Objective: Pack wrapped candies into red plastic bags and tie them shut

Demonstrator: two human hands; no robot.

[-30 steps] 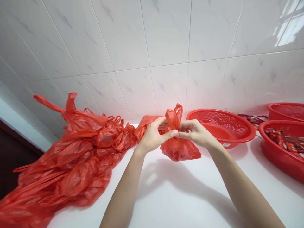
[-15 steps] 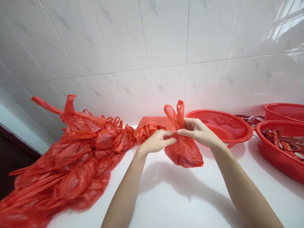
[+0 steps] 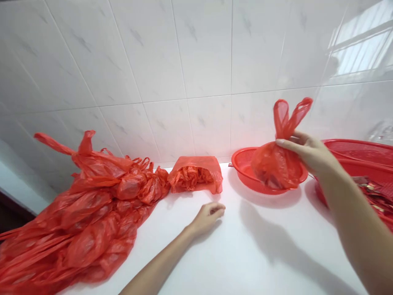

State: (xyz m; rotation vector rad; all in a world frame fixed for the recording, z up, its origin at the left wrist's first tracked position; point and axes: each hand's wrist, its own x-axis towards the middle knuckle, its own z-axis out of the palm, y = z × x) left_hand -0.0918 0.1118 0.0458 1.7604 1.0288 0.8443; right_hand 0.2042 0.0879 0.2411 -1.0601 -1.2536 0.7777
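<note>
Pinched at its tied neck, a filled red plastic bag (image 3: pixel 278 166) hangs from my right hand (image 3: pixel 313 151). Its two handle loops stick up above my fingers, and what is inside cannot be made out. The bag is in front of a round red plastic basket (image 3: pixel 245 174) and hides much of it. My left hand (image 3: pixel 207 218) is low over the white tabletop, fingers curled in and nothing seen in them. Just beyond it lies an open red bag (image 3: pixel 196 162) with crumpled red plastic bags (image 3: pixel 193 176) inside.
A large heap of filled red plastic bags (image 3: pixel 98 213) covers the left side of the white table (image 3: pixel 196 262). Red baskets (image 3: pixel 362 147) stand at the right, one holding small wrapped items (image 3: pixel 373 190). A tiled wall (image 3: pixel 166 61) rises behind the table.
Both hands were at the bag's neck; my left hand has let go and dropped lower. My right hand has carried the bag right and up, in front of the round basket.
</note>
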